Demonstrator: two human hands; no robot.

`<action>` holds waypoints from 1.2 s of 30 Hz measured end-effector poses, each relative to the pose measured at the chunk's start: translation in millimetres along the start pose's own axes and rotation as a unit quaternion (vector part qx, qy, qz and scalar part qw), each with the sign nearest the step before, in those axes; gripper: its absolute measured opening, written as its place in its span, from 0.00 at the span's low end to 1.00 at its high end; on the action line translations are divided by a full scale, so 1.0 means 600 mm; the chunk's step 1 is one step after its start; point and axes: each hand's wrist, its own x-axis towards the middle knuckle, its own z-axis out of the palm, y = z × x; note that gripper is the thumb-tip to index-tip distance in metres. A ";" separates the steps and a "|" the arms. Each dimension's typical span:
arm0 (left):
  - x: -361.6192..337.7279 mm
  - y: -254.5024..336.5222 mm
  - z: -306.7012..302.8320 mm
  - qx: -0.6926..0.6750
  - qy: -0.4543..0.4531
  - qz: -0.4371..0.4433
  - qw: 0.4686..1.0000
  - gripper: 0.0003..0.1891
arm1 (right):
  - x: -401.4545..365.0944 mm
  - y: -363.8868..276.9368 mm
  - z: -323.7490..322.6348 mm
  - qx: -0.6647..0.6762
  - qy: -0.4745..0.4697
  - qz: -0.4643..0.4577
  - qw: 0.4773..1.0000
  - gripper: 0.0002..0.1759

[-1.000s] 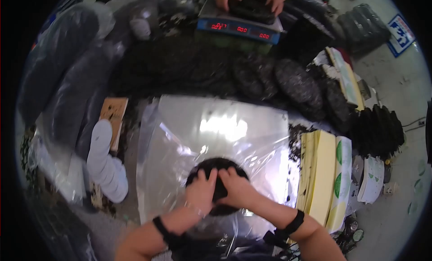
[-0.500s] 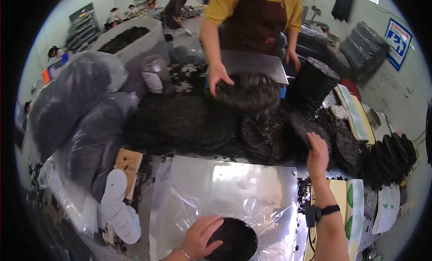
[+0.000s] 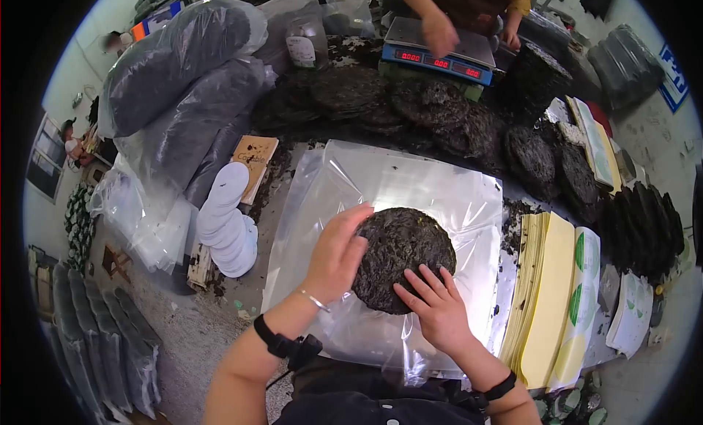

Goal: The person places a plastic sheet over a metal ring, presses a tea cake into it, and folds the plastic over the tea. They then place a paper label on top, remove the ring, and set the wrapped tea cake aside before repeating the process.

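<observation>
A round, dark cake of dried seaweed [image 3: 403, 253] lies over a stack of clear plastic sheets [image 3: 315, 205] in front of me. Its left rim meets my left hand [image 3: 335, 260], whose fingers reach forward along the edge with the thumb apart from them. My right hand [image 3: 439, 308] rests on the cake's lower right part, fingers spread over its surface. Both hands are open against the cake.
Behind the sheets runs a row of seaweed cakes [image 3: 351, 92]. A co-worker's hand [image 3: 439, 33] is over a digital scale [image 3: 439, 55]. White paper discs [image 3: 227, 220] and a wooden block [image 3: 253, 161] lie left; yellow paper stacks [image 3: 545, 293] stand right.
My right hand has come back from the pile onto the cake before me. The co-worker's seaweed cake has left their hand, uncovering the scale. My view has tilted down.
</observation>
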 end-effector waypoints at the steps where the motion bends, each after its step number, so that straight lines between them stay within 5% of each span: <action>1: 0.009 0.000 0.011 0.078 -0.042 0.045 0.995 0.26 | 0.000 -0.003 -0.007 -0.009 -0.014 -0.012 1.000 0.33; 7: 0.005 -0.052 0.128 0.375 -0.287 0.134 0.872 0.37 | -0.005 0.017 0.021 0.083 -0.070 -0.003 0.994 0.29; 10: 0.002 -0.065 0.139 0.390 -0.302 0.113 0.862 0.38 | -0.004 0.025 0.030 0.197 -0.051 0.013 0.979 0.27; 12: 0.007 -0.069 0.148 0.386 -0.326 0.087 0.859 0.38 | -0.009 0.032 0.030 0.132 0.083 0.052 0.986 0.24; 16: 0.000 -0.098 0.166 0.424 -0.378 0.048 0.822 0.39 | 0.017 0.016 0.076 0.004 0.019 0.090 0.996 0.23; 19: 0.015 -0.119 0.175 0.302 -0.458 -0.039 0.835 0.47 | 0.025 0.020 0.055 0.020 0.003 0.108 0.994 0.20; 21: 0.029 -0.113 0.172 0.296 -0.473 -0.049 0.829 0.49 | 0.024 0.041 0.020 0.248 -0.005 0.100 0.963 0.22; 22: 0.036 -0.108 0.167 0.289 -0.489 -0.061 0.821 0.51 | 0.016 0.043 -0.007 0.284 0.090 0.125 0.946 0.25; 24: 0.050 -0.093 0.161 0.261 -0.512 -0.091 0.813 0.53 | 0.002 0.055 -0.049 0.122 0.228 0.224 0.940 0.37; 25: 0.037 -0.089 0.167 0.308 -0.483 -0.067 0.817 0.53 | -0.017 0.054 -0.044 0.122 0.234 0.223 0.939 0.37; 27: 0.006 -0.090 0.182 0.358 -0.433 -0.034 0.826 0.50 | -0.093 0.038 -0.019 0.355 0.141 0.455 0.804 0.48; 28: 0.005 -0.097 0.190 0.355 -0.431 -0.035 0.829 0.50 | -0.136 0.030 0.006 0.499 0.074 0.467 0.726 0.55; 29: -0.001 -0.104 0.195 0.385 -0.418 -0.020 0.823 0.49 | -0.156 0.000 0.014 0.582 0.012 0.498 0.643 0.52; 31: -0.001 -0.098 0.193 0.409 -0.403 -0.009 0.818 0.48 | -0.156 -0.034 0.032 0.684 -0.123 0.514 0.503 0.27; 32: -0.004 -0.103 0.196 0.413 -0.390 0.000 0.823 0.48 | -0.175 -0.033 0.062 0.724 -0.157 0.510 0.436 0.19; 34: 0.001 -0.093 0.189 0.402 -0.397 -0.012 0.825 0.47 | -0.128 -0.037 -0.107 0.766 -0.108 0.311 0.553 0.14; 35: 0.001 -0.100 0.188 0.388 -0.397 -0.011 0.832 0.48 | -0.147 -0.007 -0.118 0.774 -0.141 0.063 0.614 0.15; 36: -0.006 -0.104 0.182 0.340 -0.329 0.020 0.881 0.41 | -0.153 -0.058 -0.099 0.904 -0.035 -0.100 0.415 0.16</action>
